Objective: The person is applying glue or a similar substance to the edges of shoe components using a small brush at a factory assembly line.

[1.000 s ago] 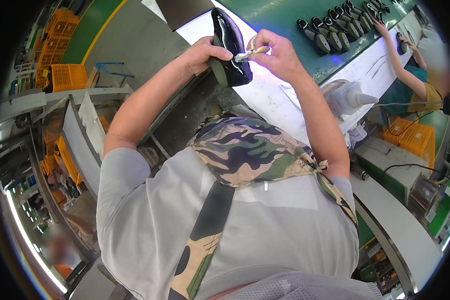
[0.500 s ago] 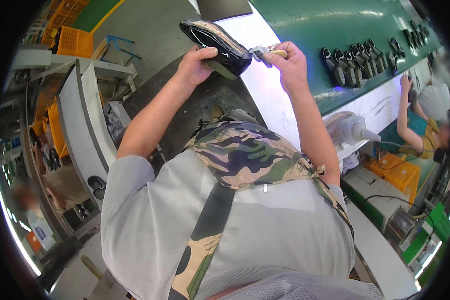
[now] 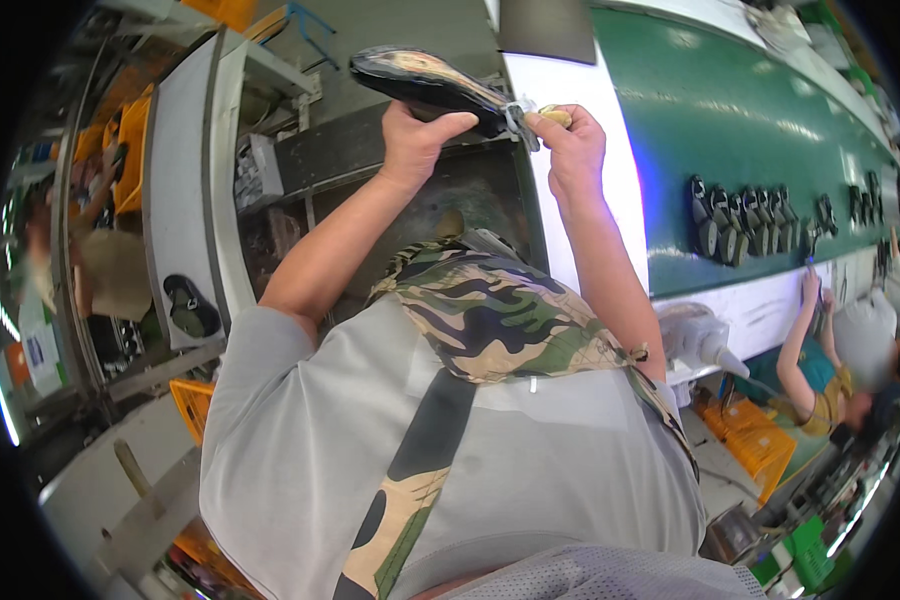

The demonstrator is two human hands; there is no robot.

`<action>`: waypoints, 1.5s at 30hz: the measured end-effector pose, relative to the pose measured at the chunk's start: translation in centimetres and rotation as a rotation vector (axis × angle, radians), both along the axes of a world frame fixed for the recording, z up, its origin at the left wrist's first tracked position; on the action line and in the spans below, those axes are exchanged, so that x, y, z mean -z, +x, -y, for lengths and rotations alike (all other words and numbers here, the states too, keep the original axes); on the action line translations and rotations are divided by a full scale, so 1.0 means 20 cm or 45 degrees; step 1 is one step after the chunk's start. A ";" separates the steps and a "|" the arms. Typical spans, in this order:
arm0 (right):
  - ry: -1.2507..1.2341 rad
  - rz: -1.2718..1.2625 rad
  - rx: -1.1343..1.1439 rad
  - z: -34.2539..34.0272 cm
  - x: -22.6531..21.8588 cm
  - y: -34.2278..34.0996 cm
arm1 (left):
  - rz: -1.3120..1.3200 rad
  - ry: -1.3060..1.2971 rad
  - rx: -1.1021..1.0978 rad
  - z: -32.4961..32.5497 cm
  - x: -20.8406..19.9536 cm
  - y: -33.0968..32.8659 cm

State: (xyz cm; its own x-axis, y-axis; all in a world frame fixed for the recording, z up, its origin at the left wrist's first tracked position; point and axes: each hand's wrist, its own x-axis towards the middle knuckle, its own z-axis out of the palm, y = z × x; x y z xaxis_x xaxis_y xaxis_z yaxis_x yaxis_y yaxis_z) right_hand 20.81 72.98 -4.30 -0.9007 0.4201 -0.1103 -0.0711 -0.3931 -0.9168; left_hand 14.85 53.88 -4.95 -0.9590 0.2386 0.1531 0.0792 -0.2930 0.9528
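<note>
My left hand grips a glossy black shoe from below, thumb along its near side. The shoe is tilted with its tan, unfinished underside partly showing, and its narrower end points right. At that end, my right hand pinches a crumpled grey-white scrap like a rag, which touches the shoe. A small yellowish piece also sits between the right fingers; its kind is unclear. Both hands are raised in front of my camouflage apron.
Black shoes stand in rows on the green conveyor belt to the right, bordered by a white ledge. A clear bottle and orange crate are nearer. A co-worker's arm reaches toward the belt. Another black shoe lies on the left shelf.
The shoe has rolled and levelled out in my left hand. My right hand keeps the grey scrap at its end. The whole view has turned, shifting the belt and shelves.
</note>
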 end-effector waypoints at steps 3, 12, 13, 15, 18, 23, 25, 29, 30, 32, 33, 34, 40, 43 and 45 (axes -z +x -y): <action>0.105 0.068 -0.091 0.12 -0.03 -0.08 | -0.091 -0.099 -0.093 0.08 -0.06 0.02; -0.035 -0.013 -0.188 0.13 -0.03 -0.03 | -0.108 -0.470 -0.573 0.92 -0.51 -0.03; -0.031 -0.026 -0.190 0.08 0.01 0.00 | -0.099 -0.518 -0.648 1.10 -0.58 -0.06; -0.169 0.051 -0.105 -0.07 0.10 0.09 | -0.127 -0.879 -0.833 1.44 -0.67 -0.12; -0.109 0.117 -0.019 -0.27 0.16 0.21 | 0.098 -1.229 -1.059 2.24 -0.52 -0.20; -0.190 0.247 0.297 -0.73 0.41 0.55 | 0.413 -1.415 -0.687 2.75 -0.45 -0.17; -0.148 0.268 0.441 -0.85 0.44 0.73 | -0.118 -3.090 -0.374 2.53 -0.17 -0.27; -0.030 0.235 0.726 -1.11 0.51 1.10 | -0.115 -2.653 -0.764 1.56 0.23 -0.53; -0.089 0.276 0.753 -1.12 0.49 1.17 | -0.223 -2.451 -0.607 1.35 0.19 -0.63; -0.112 0.401 0.888 -1.13 0.51 1.37 | -0.127 -1.778 -0.108 0.47 0.32 -0.69; -0.141 0.356 0.869 -1.09 0.48 1.38 | -0.129 -1.387 -0.110 0.32 0.36 -0.73; -0.145 0.360 0.969 -1.07 0.49 1.48 | 0.133 -1.154 0.179 -0.19 0.45 -0.62; -0.190 0.463 1.358 -0.95 0.49 1.83 | 0.734 -1.046 1.351 -1.96 0.78 0.29; -0.205 0.506 1.615 -0.86 0.49 1.96 | 1.052 -1.090 1.471 -2.50 0.95 0.59; -0.226 0.526 1.784 -0.79 0.49 2.04 | 1.161 -1.096 1.365 -2.73 1.02 0.77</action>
State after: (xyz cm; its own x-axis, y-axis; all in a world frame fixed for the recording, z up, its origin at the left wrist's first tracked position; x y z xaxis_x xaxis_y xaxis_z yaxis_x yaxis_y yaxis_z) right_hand 61.58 88.71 -14.18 0.3294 0.8575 -0.3951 -0.2315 -0.3323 -0.9143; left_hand 30.24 108.50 -25.31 -0.0056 0.5217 -0.8531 -0.4409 0.7645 0.4703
